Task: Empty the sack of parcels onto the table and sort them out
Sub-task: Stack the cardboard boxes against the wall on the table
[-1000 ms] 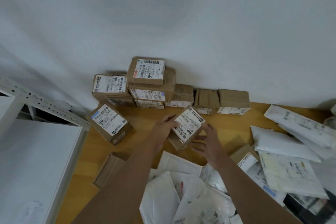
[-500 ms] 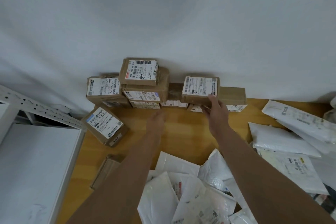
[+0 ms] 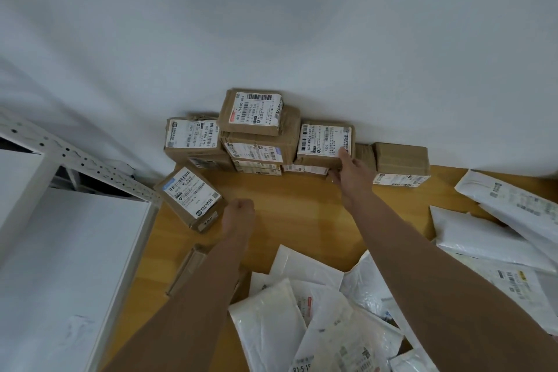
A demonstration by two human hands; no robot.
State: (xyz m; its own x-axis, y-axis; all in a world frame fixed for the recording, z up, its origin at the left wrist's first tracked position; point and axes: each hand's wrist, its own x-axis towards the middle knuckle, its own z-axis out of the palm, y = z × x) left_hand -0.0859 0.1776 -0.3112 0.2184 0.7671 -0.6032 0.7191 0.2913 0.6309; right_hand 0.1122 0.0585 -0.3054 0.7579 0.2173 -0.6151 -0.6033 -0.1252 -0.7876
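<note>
A small cardboard box (image 3: 324,142) is held at its near right corner by the right hand (image 3: 350,170), on the row against the wall. It seems light and stiff, best gripped by opposite edges. The left hand (image 3: 240,214) is fisted, empty.

Nine cardboard boxes (image 3: 324,142), many white mailers (image 3: 483,235).
</note>
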